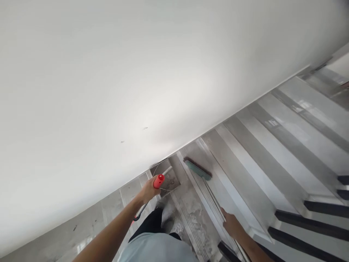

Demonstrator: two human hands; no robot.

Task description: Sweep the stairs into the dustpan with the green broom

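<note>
My left hand [148,191] is closed around a handle with a round red end [158,181]. A thin dark rod with a bit of red on it shows below that wrist; whether it is one piece with the handle, I cannot tell. Just beyond the hand is a square metal-looking pan [172,180] with a thin wire loop, partly hidden by the hand. My right hand [231,222] grips the long pale pole of a broom [198,170]. The broom's green head with dark bristles rests on a stair tread, up and left of that hand.
A large white wall [163,80] runs along the far side of the stairs. Grey steps [245,153] climb to the right, and dusty, stained treads [195,214] lie near my feet. Dark railing bars [297,220] stand at the lower right.
</note>
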